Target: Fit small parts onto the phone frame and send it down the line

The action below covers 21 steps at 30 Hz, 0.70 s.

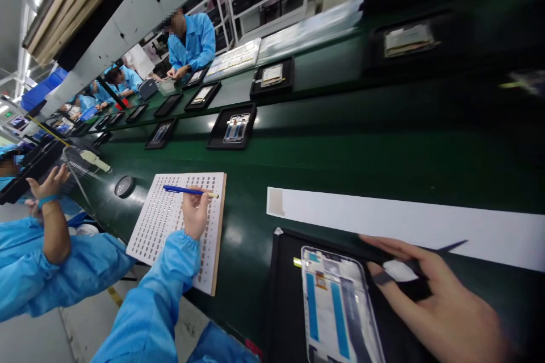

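Observation:
My left hand (195, 214), in a blue sleeve, is closed on a blue pen-like tool (187, 190) that lies across a white perforated board (170, 221). My right hand (438, 295) sits at the lower right, fingers pinched on thin dark tweezers (447, 249) whose tip points right. A small white pad (398, 270) lies under its fingers. Just left of that hand, a phone frame (336, 306) with blue strips rests in a black tray (283, 295).
A long white strip (404, 218) lies on the green conveyor belt (340, 147). Several black trays with phone parts (232, 127) ride the belt farther off. A co-worker's raised hand (49, 184) is at the left beside a round black disc (124, 186). Other workers in blue sit beyond.

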Motion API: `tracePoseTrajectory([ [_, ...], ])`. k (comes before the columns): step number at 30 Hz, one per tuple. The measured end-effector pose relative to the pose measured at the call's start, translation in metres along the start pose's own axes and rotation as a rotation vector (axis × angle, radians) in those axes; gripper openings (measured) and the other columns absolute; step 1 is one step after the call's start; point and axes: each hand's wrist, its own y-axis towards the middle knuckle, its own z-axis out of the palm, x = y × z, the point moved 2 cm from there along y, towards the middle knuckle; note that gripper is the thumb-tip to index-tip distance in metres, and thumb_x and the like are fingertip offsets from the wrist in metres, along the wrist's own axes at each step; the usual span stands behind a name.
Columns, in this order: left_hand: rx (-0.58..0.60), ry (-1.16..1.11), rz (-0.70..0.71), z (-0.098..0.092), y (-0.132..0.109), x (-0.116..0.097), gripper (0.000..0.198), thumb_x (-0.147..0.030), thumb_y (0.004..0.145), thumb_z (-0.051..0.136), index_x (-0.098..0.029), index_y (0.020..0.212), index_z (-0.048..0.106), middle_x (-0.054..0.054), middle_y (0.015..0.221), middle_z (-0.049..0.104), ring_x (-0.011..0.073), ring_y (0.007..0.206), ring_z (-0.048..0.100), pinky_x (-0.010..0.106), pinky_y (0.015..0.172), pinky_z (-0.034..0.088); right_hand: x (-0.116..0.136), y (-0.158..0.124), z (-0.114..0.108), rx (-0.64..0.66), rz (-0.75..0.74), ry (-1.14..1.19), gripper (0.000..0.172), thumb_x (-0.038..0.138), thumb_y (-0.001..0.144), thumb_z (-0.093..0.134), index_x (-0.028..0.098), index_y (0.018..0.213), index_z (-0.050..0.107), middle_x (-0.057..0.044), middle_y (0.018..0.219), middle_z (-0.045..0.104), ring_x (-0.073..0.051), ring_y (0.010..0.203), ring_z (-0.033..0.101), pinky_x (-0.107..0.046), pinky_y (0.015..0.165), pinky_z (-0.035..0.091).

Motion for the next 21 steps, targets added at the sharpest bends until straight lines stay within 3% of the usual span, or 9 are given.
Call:
tracePoseTrajectory([
  [3,0.093,-0.152,-0.038,0.016,-0.028,-0.034,0.026,-0.037,0.087,0.062,-0.019,0.098,0.047,0.004,0.086,0.068,0.0165,0.076,0.07,0.027,0.068,0.057,0.035,-0.007,-0.007,-0.009,-0.014,0.189,0.042,0.055,0.067,0.065,0.026,0.098,0.064,-0.007,0.099,0.071,-0.032,0.086,0.067,-0.042,0.069,0.054],
  [6,0.212,-0.219,0.003,0.032,-0.057,-0.064,0.022,-0.033,0.085,0.066,-0.019,0.094,0.051,0.003,0.085,0.068,0.0157,0.074,0.069,0.026,0.067,0.057,0.067,-0.016,-0.004,0.138,0.027,0.451,0.034,0.049,0.071,0.069,0.024,0.092,0.058,-0.006,0.084,0.071,-0.026,0.08,0.068,-0.038,0.072,0.055],
  [9,0.297,-0.219,0.163,0.046,-0.074,-0.086,0.016,-0.024,0.084,0.069,-0.019,0.089,0.055,0.003,0.082,0.068,0.0164,0.077,0.068,0.028,0.069,0.056,0.087,-0.023,0.002,0.289,0.071,0.646,0.031,0.044,0.075,0.069,0.023,0.094,0.055,-0.005,0.081,0.071,-0.022,0.074,0.067,-0.035,0.072,0.056],
  [13,0.35,-0.254,0.369,0.059,-0.083,-0.101,0.015,-0.018,0.082,0.07,-0.02,0.088,0.056,0.003,0.08,0.07,0.0166,0.074,0.068,0.03,0.069,0.056,0.092,-0.027,0.004,0.292,0.108,0.737,0.035,0.046,0.075,0.071,0.022,0.095,0.055,-0.004,0.079,0.069,-0.02,0.072,0.066,-0.034,0.071,0.055],
  [21,0.366,-0.161,0.539,0.063,-0.089,-0.104,0.014,-0.013,0.082,0.069,-0.022,0.086,0.06,0.003,0.08,0.073,0.0162,0.074,0.07,0.028,0.067,0.057,0.087,-0.029,0.004,0.241,0.101,0.71,0.029,0.04,0.077,0.067,0.021,0.095,0.054,-0.003,0.077,0.067,-0.018,0.066,0.062,-0.03,0.064,0.053],
])
